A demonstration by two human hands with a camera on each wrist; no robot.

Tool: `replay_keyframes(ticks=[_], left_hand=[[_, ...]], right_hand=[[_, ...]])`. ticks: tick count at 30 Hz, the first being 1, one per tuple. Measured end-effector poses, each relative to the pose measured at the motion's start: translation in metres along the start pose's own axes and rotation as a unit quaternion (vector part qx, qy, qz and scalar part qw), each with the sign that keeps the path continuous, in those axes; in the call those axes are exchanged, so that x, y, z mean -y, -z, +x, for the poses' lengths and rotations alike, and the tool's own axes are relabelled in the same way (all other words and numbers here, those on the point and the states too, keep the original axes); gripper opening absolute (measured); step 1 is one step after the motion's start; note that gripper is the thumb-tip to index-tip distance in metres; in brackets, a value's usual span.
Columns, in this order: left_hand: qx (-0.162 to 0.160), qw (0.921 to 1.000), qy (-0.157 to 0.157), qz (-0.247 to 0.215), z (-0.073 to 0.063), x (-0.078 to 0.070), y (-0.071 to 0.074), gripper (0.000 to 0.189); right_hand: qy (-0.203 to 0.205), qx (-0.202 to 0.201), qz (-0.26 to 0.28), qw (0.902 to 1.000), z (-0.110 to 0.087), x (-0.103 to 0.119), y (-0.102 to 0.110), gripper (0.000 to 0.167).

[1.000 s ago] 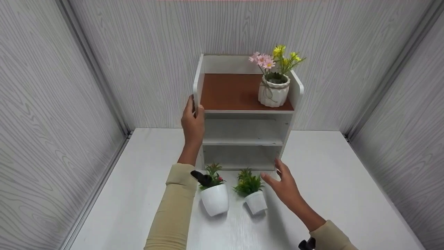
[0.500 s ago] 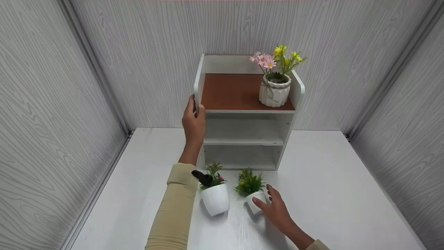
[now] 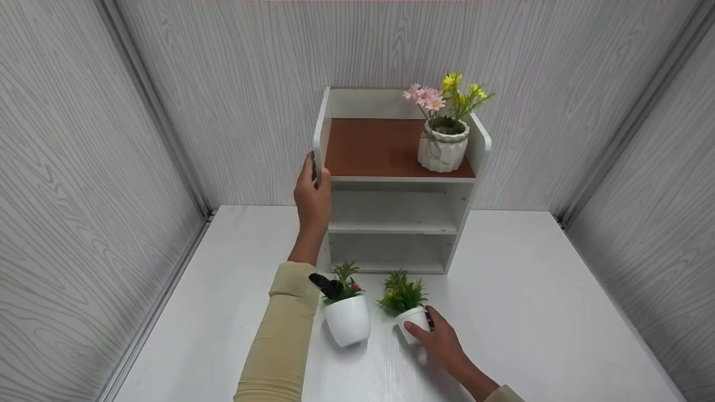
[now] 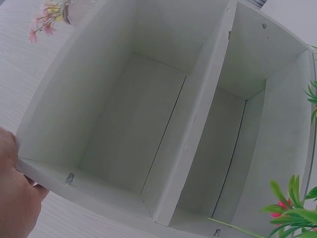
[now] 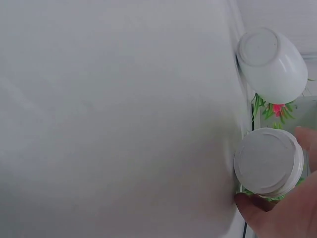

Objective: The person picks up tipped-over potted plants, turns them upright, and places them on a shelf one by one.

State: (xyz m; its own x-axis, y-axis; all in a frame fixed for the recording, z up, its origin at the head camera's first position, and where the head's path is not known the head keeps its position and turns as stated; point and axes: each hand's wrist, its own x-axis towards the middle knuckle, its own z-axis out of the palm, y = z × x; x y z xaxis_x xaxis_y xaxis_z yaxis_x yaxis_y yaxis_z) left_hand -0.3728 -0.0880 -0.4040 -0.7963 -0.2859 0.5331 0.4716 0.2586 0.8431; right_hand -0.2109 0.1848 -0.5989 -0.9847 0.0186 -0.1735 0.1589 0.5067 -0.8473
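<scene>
In the head view, my left hand (image 3: 314,204) grips the left side panel of a small white shelf unit (image 3: 391,230) with a reddish-brown top board. The left wrist view shows part of that hand (image 4: 17,193) at the unit's edge, facing two compartments. Down on the table, my right hand (image 3: 442,341) holds the small white pot of a leafy artificial plant (image 3: 412,319), thumb on one side and fingers on the other. The plant lies tipped with its leaves toward the shelf. Seen from the right wrist, the pot's round base (image 5: 267,161) faces the camera, between thumb and fingers.
Left of the held plant lies a larger white potted plant (image 3: 347,321) with a red flower, also tipped. A ribbed white pot with pink and yellow flowers (image 3: 443,148) stands on the top board at right. Wood-grain panels (image 3: 268,100) surround the white table (image 3: 514,279).
My right hand has moved down and left from beside the lower shelf to the smaller plant, and its fingers have closed round the pot. The left hand keeps its hold on the side panel.
</scene>
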Motion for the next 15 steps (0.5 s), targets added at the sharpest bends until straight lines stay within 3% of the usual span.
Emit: replay_keyframes(ticks=[9,15], left_hand=[[0.004,1.0,-0.002,-0.003,-0.0002,0.0005,0.0006,0.055],[0.003,1.0,-0.006,0.004,-0.0016,-0.0002,0.001,0.055]], right_hand=[[0.002,0.001,0.015,0.9999,0.0009,-0.0003,-0.0003,0.09],[0.004,-0.009,0.028,0.9996,0.0016,-0.0025,-0.002,0.094]])
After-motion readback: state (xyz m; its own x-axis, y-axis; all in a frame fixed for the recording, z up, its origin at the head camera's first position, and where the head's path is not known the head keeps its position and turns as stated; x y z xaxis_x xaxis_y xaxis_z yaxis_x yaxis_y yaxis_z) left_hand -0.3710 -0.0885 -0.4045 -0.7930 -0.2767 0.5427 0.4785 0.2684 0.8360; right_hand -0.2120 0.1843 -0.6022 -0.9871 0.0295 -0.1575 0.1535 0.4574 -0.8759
